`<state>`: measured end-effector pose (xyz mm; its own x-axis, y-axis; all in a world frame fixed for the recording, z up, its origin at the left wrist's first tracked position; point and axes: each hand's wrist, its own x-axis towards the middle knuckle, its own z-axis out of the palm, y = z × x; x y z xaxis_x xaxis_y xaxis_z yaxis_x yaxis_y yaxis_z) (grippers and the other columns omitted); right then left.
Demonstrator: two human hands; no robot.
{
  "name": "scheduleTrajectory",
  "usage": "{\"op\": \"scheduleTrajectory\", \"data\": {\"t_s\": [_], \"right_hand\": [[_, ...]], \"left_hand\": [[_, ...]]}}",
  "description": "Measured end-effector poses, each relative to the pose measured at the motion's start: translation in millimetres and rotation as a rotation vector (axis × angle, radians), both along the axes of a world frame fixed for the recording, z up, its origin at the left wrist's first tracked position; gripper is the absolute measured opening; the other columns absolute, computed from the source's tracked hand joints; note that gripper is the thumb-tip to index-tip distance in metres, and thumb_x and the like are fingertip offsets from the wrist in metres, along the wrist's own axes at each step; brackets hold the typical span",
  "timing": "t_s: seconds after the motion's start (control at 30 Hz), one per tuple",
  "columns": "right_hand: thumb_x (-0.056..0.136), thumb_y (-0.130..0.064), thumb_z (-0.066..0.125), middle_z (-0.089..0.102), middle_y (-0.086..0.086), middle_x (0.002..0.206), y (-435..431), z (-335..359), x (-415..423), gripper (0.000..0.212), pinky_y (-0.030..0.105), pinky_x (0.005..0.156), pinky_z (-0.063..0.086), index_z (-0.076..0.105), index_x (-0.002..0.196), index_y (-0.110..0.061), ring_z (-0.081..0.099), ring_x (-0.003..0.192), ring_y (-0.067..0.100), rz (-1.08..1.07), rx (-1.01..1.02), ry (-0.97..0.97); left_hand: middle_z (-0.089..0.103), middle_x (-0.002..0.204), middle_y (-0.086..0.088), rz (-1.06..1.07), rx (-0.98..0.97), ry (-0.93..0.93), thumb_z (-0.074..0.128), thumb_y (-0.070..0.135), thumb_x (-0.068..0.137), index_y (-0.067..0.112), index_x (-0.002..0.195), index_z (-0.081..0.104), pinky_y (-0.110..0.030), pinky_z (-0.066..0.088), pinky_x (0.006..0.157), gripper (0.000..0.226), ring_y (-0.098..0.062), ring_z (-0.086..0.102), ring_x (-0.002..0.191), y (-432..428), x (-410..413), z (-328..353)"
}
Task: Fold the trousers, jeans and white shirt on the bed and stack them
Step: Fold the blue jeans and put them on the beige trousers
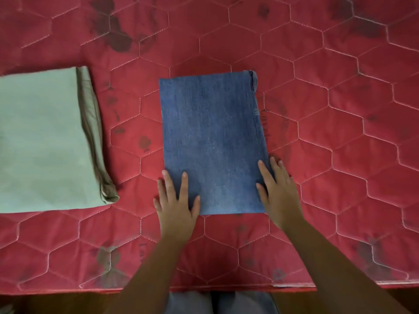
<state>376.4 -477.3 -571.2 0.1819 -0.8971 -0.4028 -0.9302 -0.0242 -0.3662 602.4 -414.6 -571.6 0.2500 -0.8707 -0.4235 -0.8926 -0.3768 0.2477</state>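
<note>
The blue jeans (210, 137) lie folded into a tall rectangle in the middle of the red quilted mattress (340, 123). My left hand (175, 200) rests flat on their near left corner, fingers spread. On the near right edge lies my right hand (277, 189), fingers spread, partly on the denim and partly on the mattress. Neither hand grips the cloth. To the left sit the pale green trousers (43, 141), folded into a thick square, partly cut off by the frame's left side. No white shirt is in view.
The mattress's near edge (68, 291) runs along the bottom of the view, with my knees (217, 302) just below it. Dark stains mark the mattress at the far left and along the near side.
</note>
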Motion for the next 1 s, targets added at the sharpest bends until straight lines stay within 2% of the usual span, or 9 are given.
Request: {"op": "scheduleTrajectory", "data": {"t_s": [0.07,0.17,0.27,0.37,0.5,0.73,0.83,0.9,1.0], "right_hand": [[0.092,-0.028,0.047,0.040,0.017,0.140,-6.1,9.9,1.7,0.054,0.049,0.103,0.038,0.031,0.143,-0.017,0.038,0.129,0.032,-0.076,-0.017,-0.168],[0.086,-0.023,0.062,0.041,0.007,0.120,-24.4,22.9,6.1,0.074,0.025,0.095,0.034,0.019,0.146,-0.027,0.041,0.108,0.015,-0.185,0.084,-0.319],[0.080,-0.029,0.069,0.041,0.003,0.126,-44.6,26.1,8.2,0.089,0.032,0.095,0.040,0.010,0.146,-0.037,0.046,0.106,0.015,-0.341,0.224,-0.407],[0.074,-0.032,0.074,0.048,0.005,0.130,-54.0,23.2,9.3,0.097,0.046,0.097,0.044,0.009,0.145,-0.041,0.051,0.112,0.024,-0.337,0.249,-0.400],[0.073,-0.031,0.076,0.037,0.005,0.142,-54.8,20.3,12.1,0.102,0.047,0.106,0.037,0.004,0.144,-0.042,0.040,0.128,0.023,-0.382,0.277,-0.435],[0.081,-0.007,0.067,0.015,-0.035,0.134,-51.6,34.3,28.8,0.095,0.017,0.103,0.025,0.004,0.146,-0.034,0.024,0.123,-0.010,-0.374,0.290,-0.557],[0.080,-0.001,0.066,0.022,-0.030,0.137,-52.4,46.2,36.7,0.087,0.009,0.103,0.026,0.017,0.145,-0.033,0.026,0.126,-0.009,-0.392,0.267,-0.576],[0.080,0.001,0.065,0.031,-0.024,0.134,-52.2,57.0,46.8,0.079,-0.005,0.091,0.027,0.029,0.142,-0.030,0.031,0.121,-0.010,-0.410,0.243,-0.570],[0.080,0.000,0.066,0.040,-0.016,0.131,-48.0,71.8,65.9,0.069,-0.009,0.084,0.028,0.040,0.136,-0.029,0.038,0.117,-0.006,-0.441,0.199,-0.560]], "left_hand": [[0.007,0.155,-0.014,0.174,-0.010,0.165,0.046,0.045,0.089,0.033,0.146,0.008,-0.051,0.023,0.109,0.069,-0.035,0.017,0.139,-3.2,2.0,11.7],[0.035,0.143,-0.006,0.394,-0.097,0.373,0.058,0.027,0.088,0.033,0.145,0.018,-0.033,0.029,0.105,0.070,-0.022,0.032,0.129,-20.0,10.6,26.1],[0.036,0.142,0.000,0.530,-0.050,0.514,0.059,0.021,0.087,0.034,0.144,0.024,-0.022,0.027,0.100,0.067,-0.011,0.034,0.128,-42.7,20.0,31.7],[0.033,0.144,0.001,0.478,-0.002,0.563,0.060,0.023,0.087,0.041,0.143,0.019,-0.024,0.027,0.101,0.072,-0.012,0.035,0.128,-57.7,27.6,28.3],[0.033,0.141,0.008,0.507,0.026,0.648,0.061,0.026,0.086,0.051,0.140,0.017,-0.029,0.034,0.101,0.074,-0.007,0.038,0.120,-67.4,35.9,22.6],[0.033,0.135,0.026,0.568,-0.083,0.810,0.062,0.018,0.086,0.048,0.137,0.029,-0.036,0.031,0.111,0.068,-0.001,0.033,0.130,-72.3,38.4,17.2],[0.030,0.139,0.025,0.522,-0.093,0.880,0.060,0.010,0.087,0.038,0.141,0.029,-0.035,0.028,0.114,0.068,0.003,0.030,0.132,-76.9,44.4,19.9],[0.032,0.137,0.023,0.471,-0.098,0.874,0.059,0.009,0.088,0.035,0.140,0.033,-0.032,0.027,0.114,0.063,0.004,0.030,0.130,-81.8,50.8,25.8],[0.042,0.132,0.017,0.391,-0.164,0.822,0.059,0.010,0.088,0.034,0.135,0.041,-0.022,0.030,0.109,0.056,0.005,0.038,0.123,-89.8,65.1,40.8]]}}
